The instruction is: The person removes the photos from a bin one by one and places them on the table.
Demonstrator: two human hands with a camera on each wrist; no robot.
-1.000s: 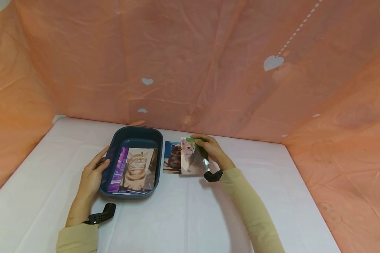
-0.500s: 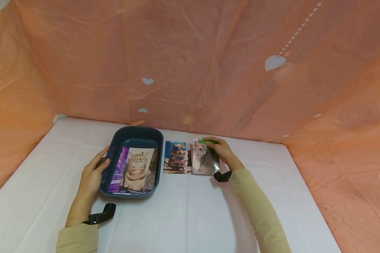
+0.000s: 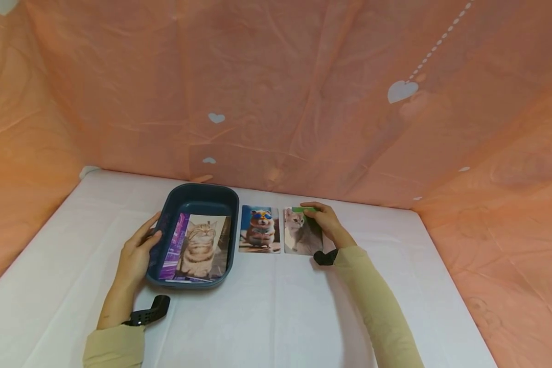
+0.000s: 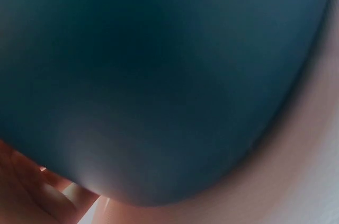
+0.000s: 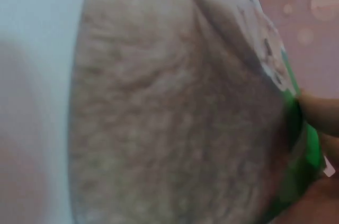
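In the head view my left hand [image 3: 135,253] holds the left side of a dark blue rectangular tray [image 3: 202,194], its thumb at the rim. Several picture cards lie in the tray, topped by a striped cat card [image 3: 199,248]. My right hand [image 3: 324,221] pinches the upper right corner of a grey cat card [image 3: 301,235] with a green background. That card is at or just over the table, right of a hamster card [image 3: 260,230] with sunglasses. In the right wrist view, thumb and fingers meet at the grey cat card's [image 5: 175,102] green edge. The tray's blurred wall [image 4: 159,86] fills the left wrist view.
A white-covered table [image 3: 239,322] carries the tray and cards. Behind it hangs an orange sheet [image 3: 276,102] with white hearts, and similar sheets enclose both sides.
My right hand has moved the grey cat card to the right and down, uncovering the hamster card. A narrow gap now separates the two cards. My left hand stays at the tray.
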